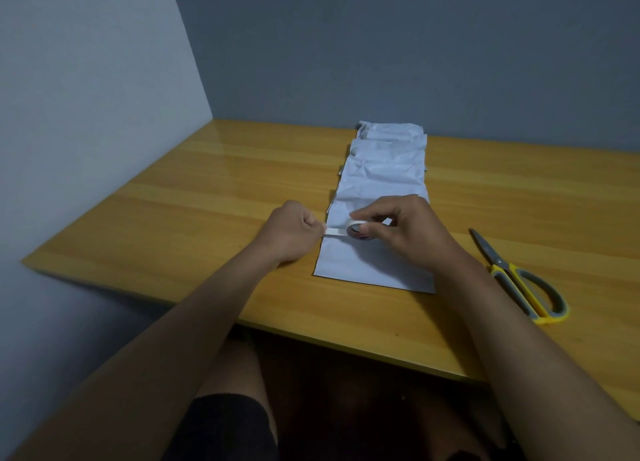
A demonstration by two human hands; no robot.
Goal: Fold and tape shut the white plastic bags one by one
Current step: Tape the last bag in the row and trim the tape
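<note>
From the head camera, a row of white plastic bags (384,169) lies on the wooden bench (207,200), overlapping each other, from near the front edge back toward the grey wall. The two hands are close together, just above the nearest bag (367,270). The right hand (405,228) grips a small roll of white tape (358,231) with thumb and fingers. The left hand (294,230), just left of the roll, is curled and pinches the free end of the tape strip (334,232), which is stretched between them. Yellow-grey scissors (519,280) lie closed on the bench, to the right of the nearest bag.
</note>
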